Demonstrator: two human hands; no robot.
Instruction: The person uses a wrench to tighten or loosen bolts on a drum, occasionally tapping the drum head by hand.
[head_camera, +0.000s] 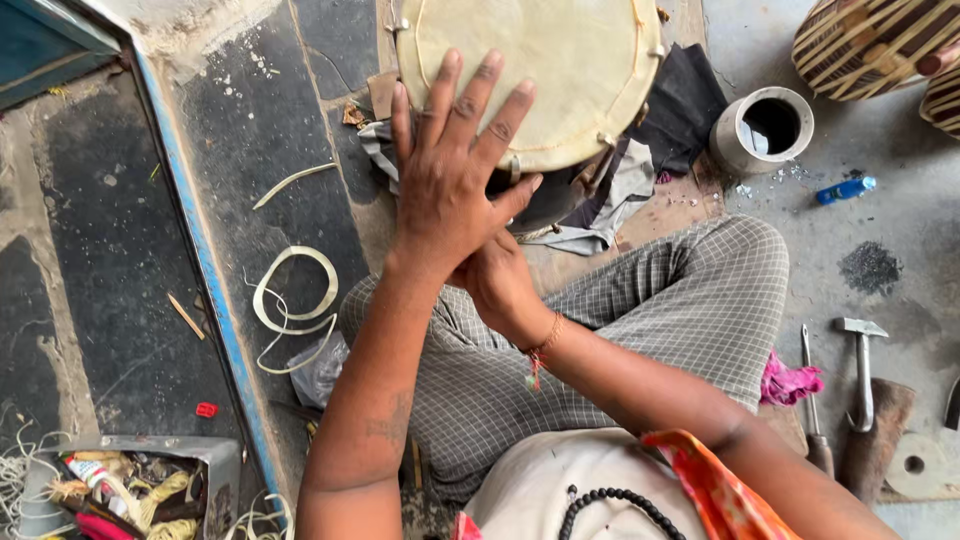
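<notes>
The drum (530, 70) lies on the floor (900, 220) in front of the crossed legs, on dark cloth scraps (680, 100), with its pale skin facing up. The left hand (455, 170) lies flat with fingers spread apart, pressing on the near edge of the skin. The right hand (500, 285) is under it at the drum's near side; I cannot tell if it is closed on something. If the left hand presses too hard, I think the skin could slip or stretch unevenly. The drum could also slide on the loose scraps. The white can (762, 130) stands near the drum and could be knocked over.
</notes>
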